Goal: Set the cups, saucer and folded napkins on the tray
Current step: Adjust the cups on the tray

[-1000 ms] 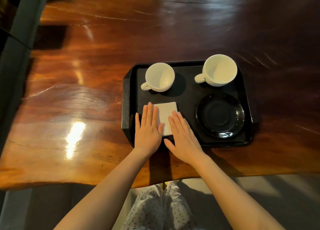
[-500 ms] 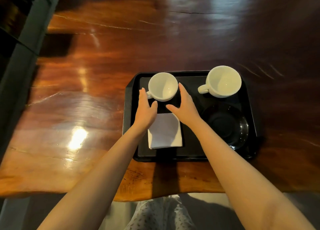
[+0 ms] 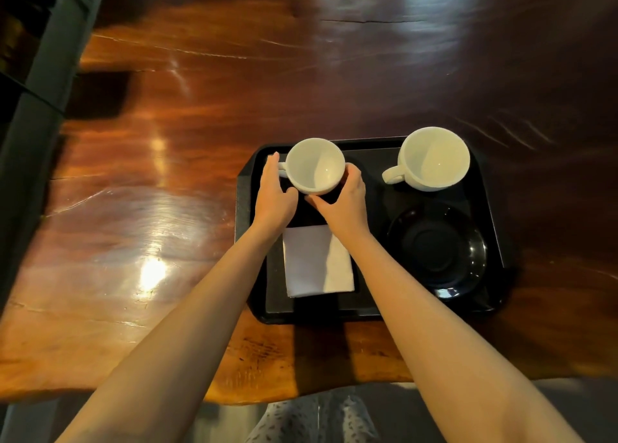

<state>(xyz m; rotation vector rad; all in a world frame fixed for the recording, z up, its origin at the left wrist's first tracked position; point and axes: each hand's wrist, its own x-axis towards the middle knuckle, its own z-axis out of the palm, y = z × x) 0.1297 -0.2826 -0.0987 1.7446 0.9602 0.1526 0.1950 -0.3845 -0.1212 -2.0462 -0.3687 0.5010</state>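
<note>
A black tray [image 3: 495, 242] lies on the wooden table near its front edge. At its back left stands a white cup [image 3: 314, 165], and both hands cradle it: my left hand [image 3: 274, 195] wraps the handle side, my right hand [image 3: 344, 202] holds the right side and base. A second, larger white cup [image 3: 434, 156] stands at the tray's back right, handle pointing left. In front of it rests a black saucer [image 3: 438, 247]. A folded white napkin [image 3: 317, 260] lies flat on the tray's front left, between my forearms.
The glossy wooden table [image 3: 200, 141] stretches far to the left and back. Its uneven front edge runs just in front of the tray. A dark grey frame [image 3: 43, 85] borders the table at the far left.
Both hands left the napkin, reached back along the tray and closed around the left cup. The camera view shifted, so the tray now sits lower and further right.
</note>
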